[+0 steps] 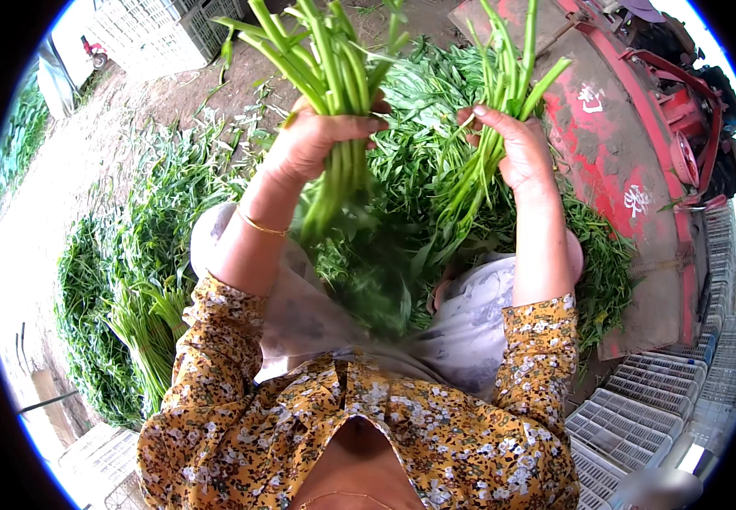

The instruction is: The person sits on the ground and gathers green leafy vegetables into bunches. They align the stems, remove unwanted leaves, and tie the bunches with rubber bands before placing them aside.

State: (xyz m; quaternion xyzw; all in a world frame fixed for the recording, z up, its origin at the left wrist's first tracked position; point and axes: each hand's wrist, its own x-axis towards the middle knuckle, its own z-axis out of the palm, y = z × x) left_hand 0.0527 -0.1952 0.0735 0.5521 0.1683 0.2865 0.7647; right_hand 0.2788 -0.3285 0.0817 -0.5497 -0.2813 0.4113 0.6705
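Note:
My left hand [314, 137] is closed around a thick bunch of green leafy-vegetable stems [349, 70], which look like water spinach. Their cut ends point away from me, and the lower part is blurred. A thinner bunch of the same stems [502, 83] is gripped in my right hand [521, 143], with thumb and fingers pinching it near the middle. The two bunches are apart. Below and beyond both hands spreads a heap of loose green leaves and stems [432, 83], partly between my knees.
To my left, bundled stems [145, 325] lie on a long leaf pile [94, 306]. A red, mud-covered metal machine [610, 146] stands at the right. Stacked white plastic crates rise at the far left [145, 32] and the lower right [629, 421]. Leaf scraps litter the dirt ground [132, 108].

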